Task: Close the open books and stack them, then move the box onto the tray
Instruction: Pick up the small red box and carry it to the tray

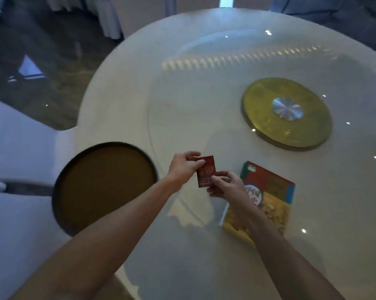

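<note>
Both hands' grip holds the box (pixel 206 171) beside the bare tray (pixel 59 180)

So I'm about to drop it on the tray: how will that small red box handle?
The red box looks light: fingertips of both hands hold it. Its flat faces and straight edges suggest it is stiff and won't roll. On the tray it should lie flat.

There is only one view, from the camera on my head. It looks forward and steeply down over my outstretched forearms onto the round white table (pixel 204 87), close enough that the near edge falls out of frame. The wide lens bends the rim, and dark floor (pixel 41 50) shows at upper left.
</note>
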